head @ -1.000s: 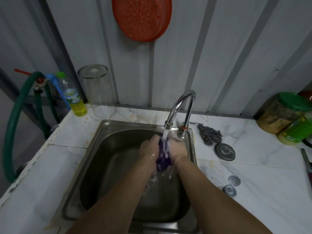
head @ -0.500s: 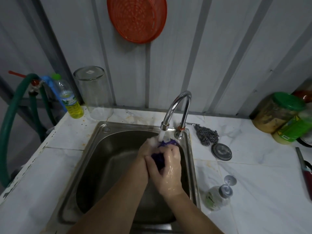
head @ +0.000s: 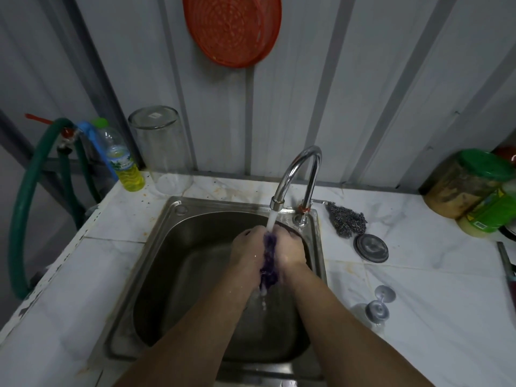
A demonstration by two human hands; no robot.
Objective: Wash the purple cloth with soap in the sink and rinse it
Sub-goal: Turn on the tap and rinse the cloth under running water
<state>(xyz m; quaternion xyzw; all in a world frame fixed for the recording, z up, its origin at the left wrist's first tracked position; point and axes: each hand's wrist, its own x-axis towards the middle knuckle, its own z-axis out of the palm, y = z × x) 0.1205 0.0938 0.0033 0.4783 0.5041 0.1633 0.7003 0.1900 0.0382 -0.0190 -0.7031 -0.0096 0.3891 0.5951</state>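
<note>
Two hands meet under the tap (head: 296, 180), and the cloth (head: 269, 261) is pressed between them — a wrung purple twist running from the fingertips down toward the wrists, over the right half of the sink (head: 167, 247). Left hand (head: 247, 254) on one side, right hand (head: 289, 251) on the other, both clenched around the cloth with palms facing in. Holding it upright like that looks deliberate: the stream (head: 270, 222) strikes the top end and runs the whole length of the fabric, and milky water drips off the bottom into the basin. That cloudy run-off suggests soap is coming out, so this reads as the rinse — or a last scrub under running water; I can't tell which for sure.

Everything else sits clear of the splash. Far left on the counter (head: 418, 275), a bottle (head: 127, 166) of yellow liquid and an upturned glass (head: 160, 152). Right of the tap, a steel scourer (head: 347, 222) and a round lid (head: 370, 248) just near of it. Nearer still, a clear dispenser (head: 374, 308) lies on its side, well within the right hand's reach if more soap is wanted.
</note>
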